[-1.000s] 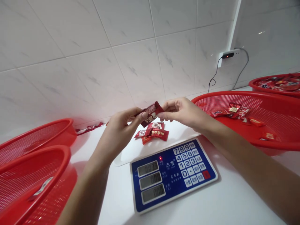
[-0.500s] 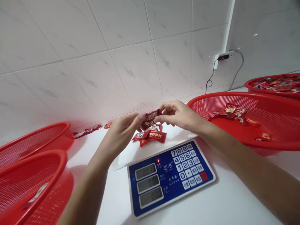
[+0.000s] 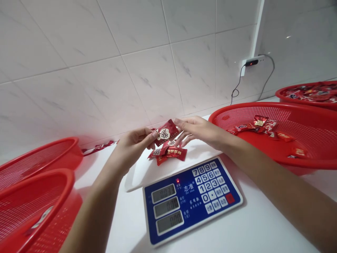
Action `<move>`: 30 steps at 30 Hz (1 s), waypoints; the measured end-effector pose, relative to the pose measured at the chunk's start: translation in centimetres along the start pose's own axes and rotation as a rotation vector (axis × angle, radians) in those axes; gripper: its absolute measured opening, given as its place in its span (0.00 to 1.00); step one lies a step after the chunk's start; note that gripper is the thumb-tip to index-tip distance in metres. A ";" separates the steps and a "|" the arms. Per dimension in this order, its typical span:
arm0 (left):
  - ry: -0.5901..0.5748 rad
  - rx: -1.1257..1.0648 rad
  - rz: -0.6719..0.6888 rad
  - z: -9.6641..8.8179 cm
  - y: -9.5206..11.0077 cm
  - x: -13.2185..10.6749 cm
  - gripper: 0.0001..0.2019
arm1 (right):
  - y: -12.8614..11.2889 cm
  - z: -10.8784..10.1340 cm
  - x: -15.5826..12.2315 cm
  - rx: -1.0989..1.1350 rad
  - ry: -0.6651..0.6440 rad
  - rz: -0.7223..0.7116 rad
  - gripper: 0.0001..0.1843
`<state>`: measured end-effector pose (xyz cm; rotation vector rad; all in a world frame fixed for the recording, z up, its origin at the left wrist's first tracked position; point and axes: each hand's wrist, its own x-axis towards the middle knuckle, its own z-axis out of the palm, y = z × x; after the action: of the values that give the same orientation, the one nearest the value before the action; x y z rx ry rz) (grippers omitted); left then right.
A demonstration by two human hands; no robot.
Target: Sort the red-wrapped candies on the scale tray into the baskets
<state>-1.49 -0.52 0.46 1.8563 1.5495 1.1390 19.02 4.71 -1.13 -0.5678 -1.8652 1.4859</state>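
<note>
My left hand [image 3: 135, 146] pinches a dark red candy packet [image 3: 166, 133] by its left end, above the weighing plate. My right hand [image 3: 197, 130] is at the packet's right end with its fingers spread; whether a fingertip touches the wrapper I cannot tell. Below the hands, several red candy packets [image 3: 173, 152] lie in a small pile on the white plate [image 3: 147, 172] of a digital scale. The scale's blue panel [image 3: 192, 202] faces me, with number keys on the right and three lit displays on the left.
A red perforated basket [image 3: 310, 140] with several packets stands right, and a fuller red basket [image 3: 316, 86] sits behind it. Two red baskets [image 3: 70, 175] stand left. Red packets [image 3: 100, 147] lie along the tiled wall. A cable [image 3: 238, 82] hangs from the socket strip.
The packet has turned so that its round white printed patch faces me. My right fingers have loosened from its end and spread, while my left hand keeps its pinch.
</note>
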 end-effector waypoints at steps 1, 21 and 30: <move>-0.015 0.028 0.008 0.1 0.2 -0.1 0.19 | 0.1 0.0 0.1 -0.019 0.004 -0.028 0.11; -0.002 0.211 0.003 1.1 -0.4 0.1 0.20 | 0.6 0.4 0.0 -0.452 0.313 0.019 0.22; 0.263 0.362 -0.016 -1.2 -0.6 -0.1 0.19 | -3.2 -1.2 -2.3 -0.597 0.563 -0.056 0.22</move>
<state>-2.82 -0.66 0.65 1.9730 2.0281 1.1962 21.65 3.10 1.54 -1.0701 -1.8110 0.6068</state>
